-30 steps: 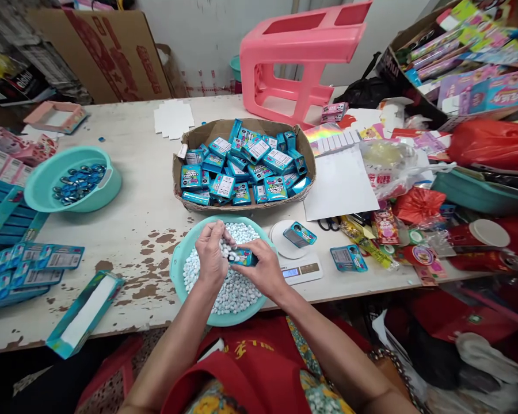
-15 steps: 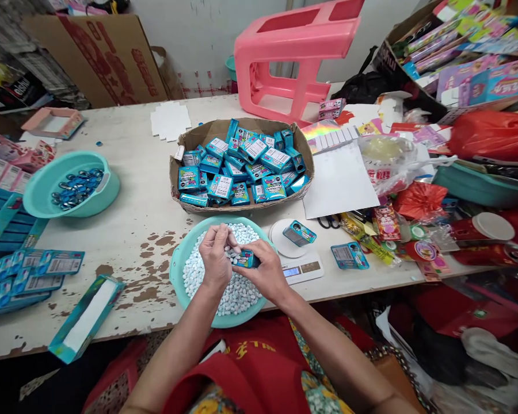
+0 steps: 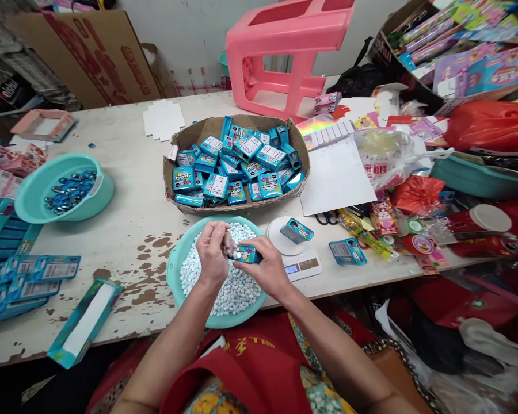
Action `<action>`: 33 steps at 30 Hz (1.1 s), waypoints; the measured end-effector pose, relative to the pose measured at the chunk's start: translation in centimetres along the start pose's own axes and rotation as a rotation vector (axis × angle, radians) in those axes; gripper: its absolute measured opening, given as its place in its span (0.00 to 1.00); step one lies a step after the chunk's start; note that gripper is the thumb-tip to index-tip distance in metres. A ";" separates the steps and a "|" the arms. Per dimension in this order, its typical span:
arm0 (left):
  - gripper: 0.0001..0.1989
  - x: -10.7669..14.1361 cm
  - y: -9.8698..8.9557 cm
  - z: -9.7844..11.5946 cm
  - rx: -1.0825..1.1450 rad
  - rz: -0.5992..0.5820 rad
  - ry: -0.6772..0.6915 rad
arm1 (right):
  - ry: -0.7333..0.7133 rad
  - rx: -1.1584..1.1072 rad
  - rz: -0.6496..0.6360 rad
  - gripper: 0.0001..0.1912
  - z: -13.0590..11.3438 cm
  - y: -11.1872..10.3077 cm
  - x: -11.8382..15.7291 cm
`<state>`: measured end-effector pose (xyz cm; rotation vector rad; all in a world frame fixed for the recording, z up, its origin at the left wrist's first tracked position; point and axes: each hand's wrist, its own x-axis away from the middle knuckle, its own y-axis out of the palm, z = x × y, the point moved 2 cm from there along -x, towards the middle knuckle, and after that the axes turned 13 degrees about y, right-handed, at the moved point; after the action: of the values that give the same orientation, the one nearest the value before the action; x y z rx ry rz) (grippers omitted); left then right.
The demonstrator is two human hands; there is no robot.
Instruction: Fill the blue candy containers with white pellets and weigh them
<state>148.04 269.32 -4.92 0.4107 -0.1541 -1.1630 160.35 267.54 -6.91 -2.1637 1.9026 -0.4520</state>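
"CARAMELO MACIZO" reads on blue packets (image 3: pixel 270 185) toward 12 o'clock, with "AMELO" legible on the held packet (image 3: pixel 249 253) near 6, while "hui" ends the lettering on the 10-o'clock black carton (image 3: pixel 15 95) and the scale display (image 3: pixel 292 268) toward 5 is blurred.

Pink stool (image 3: pixel 291 41), red plastic bag (image 3: pixel 492 129), possibly black backpack (image 3: pixel 354 79)

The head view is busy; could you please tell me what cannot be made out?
Head view:
Left hand, palm: hidden by back and fingers.
Inside of the held box: hidden by its walls.
Digits on the scale: too small and blurred.
Stacked blue packs: cut off by the left edge.
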 end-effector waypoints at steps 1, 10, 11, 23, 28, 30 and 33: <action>0.10 -0.1 0.0 0.0 0.010 -0.008 -0.012 | 0.003 -0.007 0.002 0.21 0.1 0.0 0.0; 0.09 -0.3 -0.2 0.2 0.013 0.015 -0.023 | 0.030 -0.026 -0.016 0.21 0.3 0.2 -0.3; 0.09 -0.3 -0.2 0.3 0.023 0.015 -0.030 | 0.033 -0.023 -0.017 0.21 0.3 0.2 -0.3; 0.09 -0.1 0.1 0.3 0.044 -0.116 -0.092 | 0.034 0.050 -0.053 0.20 0.6 0.2 0.0; 0.09 -2.1 -3.3 -0.5 -0.109 0.064 0.098 | -0.010 -0.056 -0.053 0.20 -0.3 -1.9 1.0; 0.09 -3.0 -5.0 -2.5 -0.357 0.026 0.159 | -0.018 -0.115 -0.033 0.20 -0.4 -3.4 1.6; 0.09 -3.4 -5.9 -6.7 -0.781 -0.281 0.237 | -0.001 -0.148 0.036 0.21 0.0 -5.1 2.2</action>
<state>143.85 272.00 -13.07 -0.1327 0.5702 -1.3372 165.31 266.01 -4.81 -2.2139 2.0299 -0.3122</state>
